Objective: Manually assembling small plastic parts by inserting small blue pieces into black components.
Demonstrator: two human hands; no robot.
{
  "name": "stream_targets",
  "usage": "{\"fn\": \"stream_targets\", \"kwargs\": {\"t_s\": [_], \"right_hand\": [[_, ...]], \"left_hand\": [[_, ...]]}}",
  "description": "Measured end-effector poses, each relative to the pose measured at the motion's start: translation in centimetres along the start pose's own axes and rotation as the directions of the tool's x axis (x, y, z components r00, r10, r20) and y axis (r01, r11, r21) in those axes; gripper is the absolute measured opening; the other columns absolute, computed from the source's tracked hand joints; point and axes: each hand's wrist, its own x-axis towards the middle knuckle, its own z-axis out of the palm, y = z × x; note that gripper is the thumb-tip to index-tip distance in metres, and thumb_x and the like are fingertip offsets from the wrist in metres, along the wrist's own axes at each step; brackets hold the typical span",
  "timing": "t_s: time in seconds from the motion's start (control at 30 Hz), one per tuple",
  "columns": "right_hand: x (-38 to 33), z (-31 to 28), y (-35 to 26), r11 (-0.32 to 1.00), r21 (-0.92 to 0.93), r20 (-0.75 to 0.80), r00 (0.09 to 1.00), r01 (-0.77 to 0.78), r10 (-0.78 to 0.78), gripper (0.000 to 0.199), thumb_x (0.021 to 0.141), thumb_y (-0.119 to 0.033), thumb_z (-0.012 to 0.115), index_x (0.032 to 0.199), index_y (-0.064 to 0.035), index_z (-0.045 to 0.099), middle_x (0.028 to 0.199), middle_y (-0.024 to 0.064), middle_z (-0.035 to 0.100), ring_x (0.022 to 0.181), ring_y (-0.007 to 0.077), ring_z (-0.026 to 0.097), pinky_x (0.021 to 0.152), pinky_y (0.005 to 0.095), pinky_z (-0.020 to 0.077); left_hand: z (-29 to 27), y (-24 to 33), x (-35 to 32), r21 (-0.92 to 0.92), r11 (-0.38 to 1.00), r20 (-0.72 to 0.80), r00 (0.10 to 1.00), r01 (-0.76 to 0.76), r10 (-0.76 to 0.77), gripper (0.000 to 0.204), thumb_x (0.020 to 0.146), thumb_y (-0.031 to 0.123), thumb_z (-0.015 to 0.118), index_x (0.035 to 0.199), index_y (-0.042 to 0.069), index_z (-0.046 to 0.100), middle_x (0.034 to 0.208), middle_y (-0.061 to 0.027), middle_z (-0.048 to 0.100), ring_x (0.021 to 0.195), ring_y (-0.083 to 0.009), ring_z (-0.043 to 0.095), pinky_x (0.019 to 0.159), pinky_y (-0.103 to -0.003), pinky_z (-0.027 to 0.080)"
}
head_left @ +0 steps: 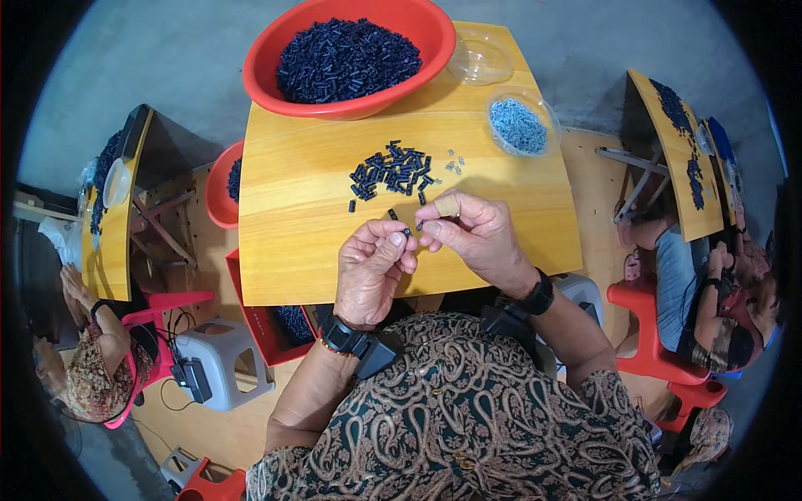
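Note:
My left hand (373, 265) pinches a small black plastic tube (406, 232) between thumb and fingers, its end facing up. Close beside it, my right hand (474, 234) has thumb and forefinger pressed together at the tube's side; what they hold is too small to make out. A tan bandage (449, 205) wraps one right finger. Just beyond both hands, a loose pile of black tubes (388, 174) lies on the yellow wooden table (292, 225). Several tiny silvery pieces (454, 162), apparently screws, are scattered to its right.
A large red basin (436, 50) full of black tubes stands at the table's far edge. Right of it are a clear bowl of silvery pieces (518, 125) and a clear lid or dish (481, 60). Red containers stand low at left. People sit at side tables.

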Motion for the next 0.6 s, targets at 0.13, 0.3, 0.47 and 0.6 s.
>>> {"fn": "stream_targets", "kwargs": {"t_s": [0.13, 0.3, 0.47, 0.6], "right_hand": [[0.13, 0.51, -0.02, 1.000, -0.003, -0.023, 1.000, 0.012, -0.012, 0.014, 0.091, 0.003, 0.063, 0.103, 0.0038, 0.068, 0.086, 0.0047, 0.068, 0.075, 0.0080, 0.063, 0.069, 0.0227, 0.0538], [0.26, 0.75, 0.06, 0.991, -0.112, -0.037, 0.996, 0.071, -0.076, 0.013, 0.090, 0.003, 0.064, 0.102, 0.0038, 0.068, 0.086, 0.0042, 0.067, 0.074, 0.0077, 0.062, 0.067, 0.0226, 0.0529], [0.30, 0.80, -0.10, 0.991, -0.119, -0.040, 0.997, 0.059, -0.065, 0.012, 0.090, 0.003, 0.065, 0.101, 0.0037, 0.068, 0.086, 0.0041, 0.066, 0.073, 0.0076, 0.062, 0.066, 0.0223, 0.0526], [0.29, 0.98, 0.08, 0.989, -0.111, -0.037, 0.994, 0.101, -0.106, 0.011, 0.089, 0.003, 0.065, 0.099, 0.0033, 0.069, 0.086, 0.0042, 0.065, 0.073, 0.0079, 0.062, 0.066, 0.0224, 0.0522]], "left_hand": [[0.37, -0.07, -0.01, 0.022, 1.000, -0.022, 1.000, 0.005, -0.004, 0.012, 0.095, 0.008, 0.064, 0.105, 0.002, 0.064, 0.088, -0.0073, 0.068, 0.069, -0.0128, 0.061, 0.064, -0.024, 0.051], [0.33, -0.11, -0.07, 0.045, 0.999, -0.050, 0.999, 0.003, -0.001, 0.014, 0.095, 0.011, 0.064, 0.103, 0.000, 0.064, 0.092, -0.0080, 0.067, 0.071, -0.0140, 0.061, 0.068, -0.025, 0.051], [0.51, -0.10, -0.14, 0.034, 0.999, -0.049, 0.999, 0.002, 0.000, 0.014, 0.095, 0.011, 0.064, 0.104, 0.000, 0.064, 0.090, -0.0071, 0.066, 0.071, -0.0136, 0.060, 0.067, -0.024, 0.051], [0.61, -0.12, -0.16, 0.029, 1.000, -0.043, 0.999, 0.001, 0.000, 0.014, 0.095, 0.011, 0.064, 0.103, 0.000, 0.064, 0.088, -0.0063, 0.066, 0.070, -0.0133, 0.060, 0.067, -0.024, 0.051]]}}
